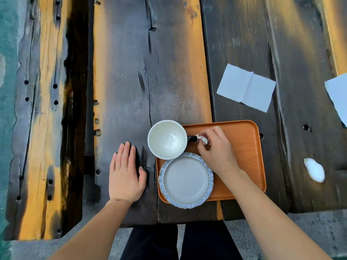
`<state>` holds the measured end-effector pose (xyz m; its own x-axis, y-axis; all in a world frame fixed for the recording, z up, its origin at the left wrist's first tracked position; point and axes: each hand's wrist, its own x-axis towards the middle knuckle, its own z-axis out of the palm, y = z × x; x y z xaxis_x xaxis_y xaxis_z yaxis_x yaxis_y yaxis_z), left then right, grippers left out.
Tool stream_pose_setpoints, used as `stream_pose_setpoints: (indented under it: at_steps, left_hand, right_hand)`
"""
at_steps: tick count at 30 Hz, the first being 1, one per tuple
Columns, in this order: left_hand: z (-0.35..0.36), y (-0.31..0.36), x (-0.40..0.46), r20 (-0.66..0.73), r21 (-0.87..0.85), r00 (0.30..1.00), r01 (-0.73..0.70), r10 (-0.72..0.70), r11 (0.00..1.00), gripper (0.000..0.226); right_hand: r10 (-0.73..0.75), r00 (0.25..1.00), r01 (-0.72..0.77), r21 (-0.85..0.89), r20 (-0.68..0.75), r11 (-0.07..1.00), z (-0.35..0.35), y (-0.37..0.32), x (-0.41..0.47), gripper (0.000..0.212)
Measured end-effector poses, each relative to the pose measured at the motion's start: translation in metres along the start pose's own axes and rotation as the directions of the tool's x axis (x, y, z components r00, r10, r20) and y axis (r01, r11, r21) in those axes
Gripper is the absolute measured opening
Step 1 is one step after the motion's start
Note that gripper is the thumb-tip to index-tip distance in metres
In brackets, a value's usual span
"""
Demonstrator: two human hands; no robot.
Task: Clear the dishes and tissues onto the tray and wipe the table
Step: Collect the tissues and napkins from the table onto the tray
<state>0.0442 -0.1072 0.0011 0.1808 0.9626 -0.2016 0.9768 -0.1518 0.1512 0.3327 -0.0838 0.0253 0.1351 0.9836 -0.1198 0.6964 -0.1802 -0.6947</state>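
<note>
An orange tray [249, 147] lies near the table's front edge. At its back left corner stands a white cup [167, 139], its dark handle [191, 138] turned right. A blue-rimmed plate [185, 180] sits at the tray's front left and overhangs the edge. My right hand [216, 152] is over the tray, fingers pinched on a small crumpled tissue [203, 139] beside the handle. Left of the tray, my left hand [125, 175] rests flat on the wood, holding nothing. A flat white tissue [246, 87] lies beyond the tray, and a crumpled white tissue [314, 169] to its right.
The table is made of dark, worn wooden planks [142, 72] with gaps and holes. Another white tissue [338, 94] is cut off by the right edge. A separate weathered plank [47, 109] runs along the left. My dark-trousered legs [154, 243] show below the table edge.
</note>
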Motion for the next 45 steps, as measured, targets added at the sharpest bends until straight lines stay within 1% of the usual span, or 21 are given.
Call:
stream_pose_setpoints:
  at_steps: [3, 6, 9, 11, 13, 16, 19, 22, 24, 26, 28, 31, 32, 33, 34, 35, 36, 37, 40, 42, 45]
  left_hand:
    - [0.0, -0.001, 0.0, -0.003, -0.013, 1.0, -0.005, 0.005, 1.0, 0.068]
    - [-0.001, -0.001, -0.001, 0.0, -0.017, 1.0, -0.003, 0.003, 1.0, 0.068]
    - [-0.005, 0.001, -0.001, 0.028, -0.027, 1.0, 0.005, -0.004, 1.0, 0.068]
    - [-0.01, 0.003, -0.002, 0.047, -0.063, 0.999, 0.022, -0.019, 0.998, 0.068]
    - [-0.015, 0.005, -0.001, 0.06, -0.139, 0.997, 0.054, -0.046, 0.989, 0.065]
    - [-0.025, 0.009, -0.003, 0.095, -0.26, 0.992, 0.11, -0.088, 0.959, 0.056]
    - [-0.033, 0.014, -0.022, 0.136, -0.367, 0.977, 0.202, -0.163, 0.908, 0.047]
    - [-0.031, 0.021, -0.056, 0.198, -0.399, 0.945, 0.32, -0.26, 0.859, 0.041]
    - [-0.024, 0.032, -0.082, 0.212, -0.4, 0.926, 0.374, -0.312, 0.837, 0.038]
    - [-0.019, 0.049, -0.11, 0.214, -0.396, 0.903, 0.428, -0.371, 0.813, 0.037]
    - [-0.014, 0.074, -0.142, 0.229, -0.378, 0.851, 0.525, -0.473, 0.762, 0.035]
    - [-0.003, 0.136, -0.184, 0.293, -0.368, 0.731, 0.681, -0.616, 0.633, 0.031]
    - [0.001, 0.157, -0.193, 0.357, -0.387, 0.712, 0.702, -0.604, 0.598, 0.025]
    - [0.004, 0.178, -0.201, 0.456, -0.373, 0.708, 0.702, -0.539, 0.607, 0.016]
    - [0.006, 0.196, -0.207, 0.566, -0.334, 0.703, 0.674, -0.431, 0.659, 0.011]
    - [0.008, 0.208, -0.21, 0.633, -0.312, 0.698, 0.626, -0.335, 0.715, 0.019]
    - [0.01, 0.215, -0.208, 0.656, -0.259, 0.693, 0.579, -0.3, 0.773, 0.024]
    - [0.008, 0.219, -0.206, 0.656, -0.24, 0.694, 0.565, -0.298, 0.789, 0.023]
    - [0.003, 0.234, -0.199, 0.63, -0.234, 0.697, 0.591, -0.342, 0.772, 0.017]
    - [0.0, 0.246, -0.196, 0.643, -0.235, 0.696, 0.576, -0.319, 0.783, 0.021]
    - [-0.008, 0.262, -0.188, 0.676, -0.22, 0.681, 0.552, -0.282, 0.804, 0.017]
  right_hand:
    - [0.024, 0.999, -0.024, -0.002, 0.027, 1.0, -0.003, -0.002, -0.001, 0.014]
    - [0.043, 0.994, -0.041, -0.019, 0.098, 0.999, -0.012, -0.006, -0.004, 0.025]
    - [0.144, 0.977, -0.138, -0.049, 0.156, 0.989, -0.027, -0.012, -0.018, 0.041]
    - [0.244, 0.956, -0.231, -0.097, 0.162, 0.968, -0.04, -0.016, -0.037, 0.045]
    - [0.31, 0.941, -0.296, -0.109, 0.136, 0.949, -0.052, -0.018, -0.066, 0.043]
    - [0.363, 0.929, -0.36, -0.046, 0.074, 0.932, -0.071, -0.015, -0.123, 0.036]
    - [0.457, 0.887, -0.458, 0.003, 0.068, 0.889, -0.081, 0.004, -0.186, 0.029]
    - [0.607, 0.771, -0.606, -0.07, 0.192, 0.792, -0.085, 0.033, -0.239, 0.02]
    - [0.665, 0.677, -0.661, -0.136, 0.316, 0.738, -0.094, 0.059, -0.261, 0.012]
    - [0.698, 0.603, -0.705, -0.153, 0.386, 0.693, -0.113, 0.088, -0.272, 0.005]
    - [0.708, 0.582, -0.715, -0.162, 0.4, 0.68, -0.136, 0.115, -0.279, 0.009]
    - [0.694, 0.615, -0.71, -0.119, 0.375, 0.694, -0.17, 0.151, -0.294, 0.014]
    - [0.692, 0.622, -0.713, -0.102, 0.367, 0.694, -0.177, 0.16, -0.299, 0.015]
    - [0.694, 0.621, -0.719, -0.087, 0.364, 0.689, -0.183, 0.17, -0.305, 0.016]
    - [0.698, 0.615, -0.73, -0.072, 0.367, 0.68, -0.188, 0.18, -0.312, 0.016]
    - [0.705, 0.601, -0.743, -0.061, 0.377, 0.667, -0.191, 0.186, -0.32, 0.016]
    - [0.71, 0.584, -0.753, -0.062, 0.394, 0.655, -0.193, 0.191, -0.328, 0.017]
    - [0.713, 0.565, -0.76, -0.075, 0.415, 0.646, -0.193, 0.193, -0.334, 0.018]
    - [0.723, 0.545, -0.787, -0.039, 0.425, 0.616, -0.197, 0.2, -0.343, 0.021]
    - [0.72, 0.548, -0.787, -0.029, 0.426, 0.616, -0.201, 0.202, -0.342, 0.022]
    - [0.71, 0.54, -0.776, -0.059, 0.452, 0.627, -0.204, 0.206, -0.334, 0.022]
